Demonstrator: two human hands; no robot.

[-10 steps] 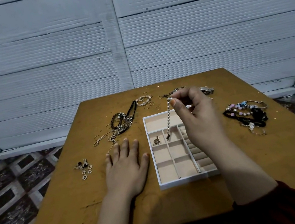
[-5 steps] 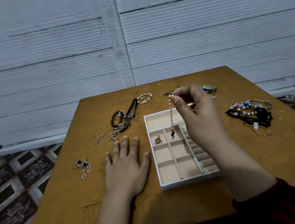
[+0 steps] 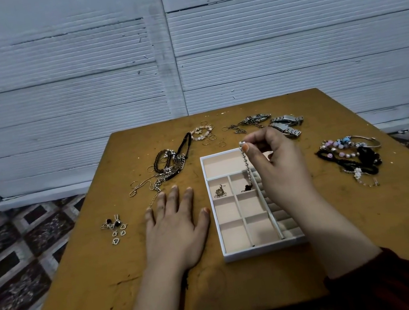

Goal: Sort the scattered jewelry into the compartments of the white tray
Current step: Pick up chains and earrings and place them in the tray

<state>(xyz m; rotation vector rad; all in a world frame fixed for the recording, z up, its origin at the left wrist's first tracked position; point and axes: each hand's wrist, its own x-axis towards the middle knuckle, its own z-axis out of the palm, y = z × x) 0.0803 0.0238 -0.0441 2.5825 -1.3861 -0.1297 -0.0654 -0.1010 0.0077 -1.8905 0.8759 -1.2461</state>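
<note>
Head view (only one). Clock centred on tray (image 3: 264,250), 12 = far edge of table (image 3: 107,294)

R hand (image 3: 280,166) hovers over tray's 1–2 o'clock part, thumb & forefinger pinching top end of a bead chain (image 3: 246,164); other fingers loosely curled behind. Chain hangs near vertical from the pinch, long axis up-down, so in frame it runs toward 6 from the fingertips. Its dark bottom end is down in the 2nd square compt of the top row; can't tell if it's resting on the floor yet. Square at its 9 holds a small metal piece (image 3: 220,191). Other squares & the wide compt at 12 look bare; hand hides part of the ring rolls on the 3 side

L hand (image 3: 176,228) lies flat on table, fingers straight & spread, holding nothing, just beside tray at 9; thumb tip near the wall, contact unclear

Key relation: target square is directly under the pinch, chain lined up w/ it. My read: next move = lower straight down so chain coils in, then let go. R hand owns it; L is nearer tray's 9 wall, could steady it. Risk: chain is longer than the square, may drape over a divider

Loose on table: necklace pile (image 3: 170,166) at 10, pale bracelet (image 3: 201,133) at 11, watches (image 3: 286,124) at 1, bracelets (image 3: 348,154) at 2–3, earrings (image 3: 114,226) at 9, well apart. Task prob early
</note>
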